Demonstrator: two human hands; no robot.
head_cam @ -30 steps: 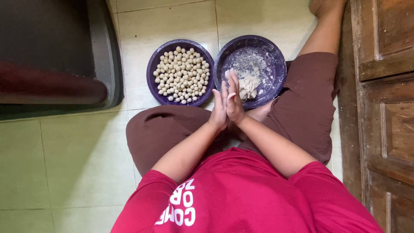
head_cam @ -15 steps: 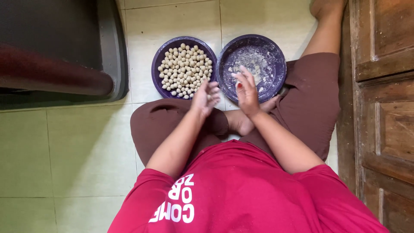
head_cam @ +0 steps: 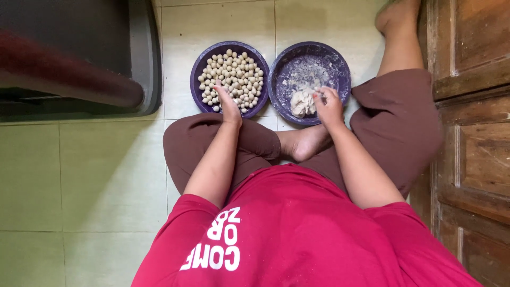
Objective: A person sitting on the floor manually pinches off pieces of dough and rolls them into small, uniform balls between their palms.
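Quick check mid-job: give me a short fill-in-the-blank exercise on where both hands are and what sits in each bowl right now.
1. The left hand reaches into the purple bowl filled with small dough ____.
2. The right hand touches the ____ of dough in the floured bowl.
3. Both bowls stand on the tiled ____.
4. To the person's right stands a wooden ____.

Missing words: balls; lump; floor; door

Bowl of dough balls (head_cam: pixel 197 79) left, touching bowl (head_cam: pixel 340 66) holding dough lump (head_cam: pixel 302 102), wooden door (head_cam: pixel 473 138) far right
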